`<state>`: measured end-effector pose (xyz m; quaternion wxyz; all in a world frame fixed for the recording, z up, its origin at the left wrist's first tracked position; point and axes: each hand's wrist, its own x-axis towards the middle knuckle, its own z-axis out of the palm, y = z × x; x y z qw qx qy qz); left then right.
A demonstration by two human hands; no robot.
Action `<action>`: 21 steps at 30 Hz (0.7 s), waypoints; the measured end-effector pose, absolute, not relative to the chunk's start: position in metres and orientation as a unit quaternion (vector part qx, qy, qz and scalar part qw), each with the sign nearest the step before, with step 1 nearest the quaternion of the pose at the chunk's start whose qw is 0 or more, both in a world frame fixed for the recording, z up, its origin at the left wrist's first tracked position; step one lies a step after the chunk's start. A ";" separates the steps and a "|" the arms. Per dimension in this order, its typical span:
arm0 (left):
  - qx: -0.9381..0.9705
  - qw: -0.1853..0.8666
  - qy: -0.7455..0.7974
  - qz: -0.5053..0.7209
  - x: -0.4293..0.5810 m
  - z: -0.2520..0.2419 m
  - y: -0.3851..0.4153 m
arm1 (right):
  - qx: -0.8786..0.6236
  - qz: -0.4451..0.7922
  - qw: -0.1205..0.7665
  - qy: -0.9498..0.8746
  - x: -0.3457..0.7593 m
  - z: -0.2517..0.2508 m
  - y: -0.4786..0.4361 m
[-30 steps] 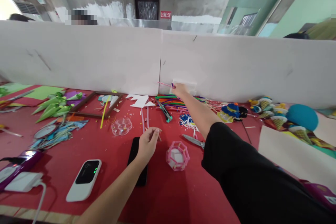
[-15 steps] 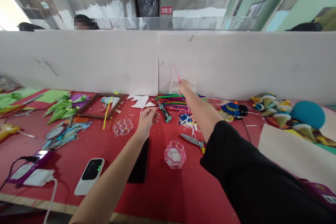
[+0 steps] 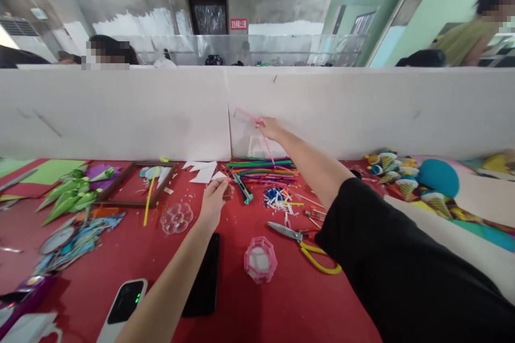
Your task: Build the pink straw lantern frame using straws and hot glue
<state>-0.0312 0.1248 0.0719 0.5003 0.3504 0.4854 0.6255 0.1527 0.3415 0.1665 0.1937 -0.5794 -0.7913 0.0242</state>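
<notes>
My right hand [image 3: 270, 127] is raised in front of the white partition, its fingers closed round a thin pink strip [image 3: 267, 146]. One part of the strip points up to the left and another hangs down toward a bundle of coloured strips [image 3: 261, 165]. Lower and to the left, my left hand [image 3: 215, 198] hovers over the red table with fingertips pinched together; whatever is between them is too small to make out. A utility knife [image 3: 242, 187] lies just right of it. Nearer me stands a small pink eight-sided frame [image 3: 248, 261] with a white base.
Yellow-handled scissors [image 3: 316, 265] lie beside a heap of cut bits [image 3: 277, 199]. A black phone [image 3: 211, 273] is under my left forearm. A clear flower-shaped tray [image 3: 177, 218] and a brown frame [image 3: 139, 204] are left; knitted cones [image 3: 406, 187] are right. The white partition [image 3: 161, 112] bounds the back.
My right hand has turned the pink strip, so its upper end leans further left and a lower end hangs down. My left hand keeps its pinch. The camera view has tilted up and shifted right.
</notes>
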 end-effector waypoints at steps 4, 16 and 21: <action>0.357 0.504 0.470 0.630 -0.028 0.073 0.138 | -0.530 0.067 0.293 -0.793 0.153 0.186 0.333; 0.371 0.526 0.383 0.662 0.006 0.092 0.142 | -0.317 0.379 0.304 -0.815 0.060 0.189 0.218; 0.327 0.559 0.368 0.667 0.004 0.103 0.121 | -0.345 0.511 0.265 -0.741 0.057 0.191 0.206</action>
